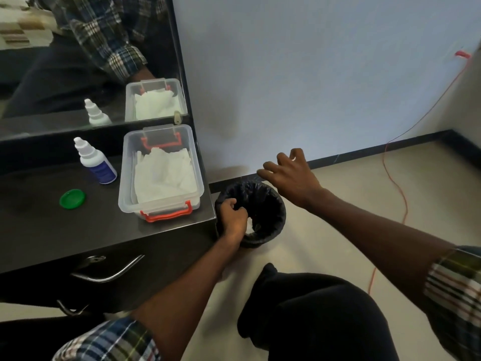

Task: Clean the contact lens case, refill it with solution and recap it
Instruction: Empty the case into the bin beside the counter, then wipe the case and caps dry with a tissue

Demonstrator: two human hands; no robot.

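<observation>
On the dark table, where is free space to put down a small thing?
Bare patches: left of the green cap, and the front strip between cap and table edge. Crowded: the back right, where the solution bottle stands close beside the tissue box.

Clear tissue box [160, 175] on dark counter [52, 230], black-lined bin [270, 204] beside it, mirror [78, 61], red cord [395, 152]

I see my left hand [232, 214] curled over a black-lined bin [276, 204] beside the dark counter [39, 230]; my right hand [291, 173] hovers above with fingers spread. A solution bottle [96, 162], green cap [72, 199] and tissue box [161, 175] sit on the counter.
</observation>
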